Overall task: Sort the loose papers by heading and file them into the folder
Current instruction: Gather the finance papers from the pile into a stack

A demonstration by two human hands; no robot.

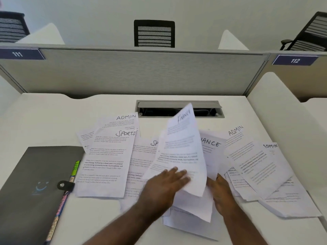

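Left hand (166, 181) is pressing flat fingers on a thin, floppy finance sheet (182, 149) lifting over the desk's (35, 112) paper pile, right hand (221, 191) is gripping its lower edge, best held there; folder (35, 174) is lying left.

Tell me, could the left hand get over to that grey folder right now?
Probably yes. The folder lies closed at the desk's left, with nothing on top. The left hand only rests flat on the raised Finance sheet, which the right hand seems to support.
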